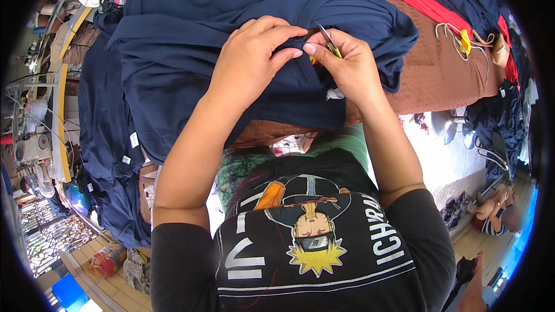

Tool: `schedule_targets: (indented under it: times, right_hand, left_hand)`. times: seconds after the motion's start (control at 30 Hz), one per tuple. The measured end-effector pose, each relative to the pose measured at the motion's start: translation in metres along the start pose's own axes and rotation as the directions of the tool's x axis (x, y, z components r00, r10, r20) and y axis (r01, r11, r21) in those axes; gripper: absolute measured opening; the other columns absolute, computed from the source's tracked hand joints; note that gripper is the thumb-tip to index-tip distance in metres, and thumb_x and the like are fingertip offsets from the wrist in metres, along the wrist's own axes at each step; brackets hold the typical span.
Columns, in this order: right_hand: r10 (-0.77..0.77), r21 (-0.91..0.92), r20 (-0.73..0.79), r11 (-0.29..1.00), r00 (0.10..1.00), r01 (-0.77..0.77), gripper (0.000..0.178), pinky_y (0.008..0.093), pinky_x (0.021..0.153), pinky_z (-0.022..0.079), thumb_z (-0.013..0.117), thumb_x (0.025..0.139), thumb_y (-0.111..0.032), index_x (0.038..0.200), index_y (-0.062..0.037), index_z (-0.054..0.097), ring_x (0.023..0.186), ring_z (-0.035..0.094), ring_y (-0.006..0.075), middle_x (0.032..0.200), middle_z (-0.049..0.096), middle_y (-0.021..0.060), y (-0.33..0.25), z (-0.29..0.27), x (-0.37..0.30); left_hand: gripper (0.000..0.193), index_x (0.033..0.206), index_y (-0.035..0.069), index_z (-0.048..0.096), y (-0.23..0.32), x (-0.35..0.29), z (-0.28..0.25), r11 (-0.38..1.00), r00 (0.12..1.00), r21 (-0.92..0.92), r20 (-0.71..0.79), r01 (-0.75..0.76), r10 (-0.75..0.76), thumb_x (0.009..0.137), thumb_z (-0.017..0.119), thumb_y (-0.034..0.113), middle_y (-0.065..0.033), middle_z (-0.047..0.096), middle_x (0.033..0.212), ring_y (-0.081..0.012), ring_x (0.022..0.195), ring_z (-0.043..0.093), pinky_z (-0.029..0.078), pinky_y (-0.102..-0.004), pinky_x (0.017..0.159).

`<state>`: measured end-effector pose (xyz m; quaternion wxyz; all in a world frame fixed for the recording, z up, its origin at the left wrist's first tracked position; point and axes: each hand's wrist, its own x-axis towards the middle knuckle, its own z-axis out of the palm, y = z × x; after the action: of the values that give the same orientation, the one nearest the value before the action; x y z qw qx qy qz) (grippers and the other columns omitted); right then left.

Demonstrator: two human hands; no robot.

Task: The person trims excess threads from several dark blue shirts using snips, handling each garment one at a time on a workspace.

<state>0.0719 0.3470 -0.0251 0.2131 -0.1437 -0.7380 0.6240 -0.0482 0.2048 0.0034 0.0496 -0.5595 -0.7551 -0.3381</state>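
A dark navy garment (pixel 191 75) lies bunched across the brown-covered work surface before me. My left hand (pixel 248 52) is closed on a fold of it, with thumb and forefinger on either side of the cloth. Close to those fingertips, my right hand (pixel 350 60) grips small thread snips (pixel 328 40), their dark pointed blades tilted up and to the left. Bits of yellow on the snips show by my palm and under my fingers. The exact spot between the two hands is small and partly hidden by my fingers.
Brown cloth (pixel 428 69) covers the surface at right, where a yellow object with cords (pixel 464 41) lies beside a red strip (pixel 422 3). More navy garments (pixel 107 138) hang at left near shelves of thread spools (pixel 37 112). Another person (pixel 494 214) sits at far right.
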Motion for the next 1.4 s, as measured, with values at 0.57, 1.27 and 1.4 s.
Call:
schedule_targets:
  times: [0.57,1.27,1.4]
  right_hand:
    - [-0.112,-0.241,-0.015,0.965,0.994,0.105,0.017,0.0253,0.072,0.048,0.061,0.093,-0.013,0.106,-0.0035,0.066,0.077,0.061,0.0111,0.085,0.067,0.0057,-0.006,-0.014,0.011]
    - [-0.141,-0.224,0.157,0.959,0.977,0.175,0.016,0.0243,0.063,0.046,0.073,0.085,-0.013,0.092,0.0,0.068,0.067,0.056,0.0072,0.075,0.065,0.0034,-0.022,-0.012,-0.001]
    - [-0.171,-0.246,0.145,0.948,0.975,0.203,0.016,0.024,0.062,0.046,0.073,0.085,-0.013,0.092,0.0003,0.068,0.066,0.056,0.0069,0.071,0.064,0.0028,-0.022,-0.011,0.002]
  left_hand:
    - [0.017,0.097,0.005,0.071,0.018,0.005,-0.011,0.964,0.965,-0.102,0.126,0.244,-0.231,0.087,0.069,0.018,-0.0035,0.07,0.084,-0.0126,0.074,0.064,0.05,-0.0249,0.072]
    - [0.024,0.105,0.001,0.066,0.009,-0.003,-0.023,0.827,0.915,-0.405,0.27,0.389,-0.298,0.087,0.07,0.016,-0.0032,0.07,0.086,-0.0078,0.08,0.063,0.05,-0.0238,0.076]
    - [0.044,0.116,0.004,0.063,0.01,-0.011,-0.022,0.891,0.948,-0.363,0.26,0.274,-0.185,0.076,0.079,0.014,-0.0061,0.071,0.097,-0.013,0.087,0.066,0.052,-0.0267,0.08]
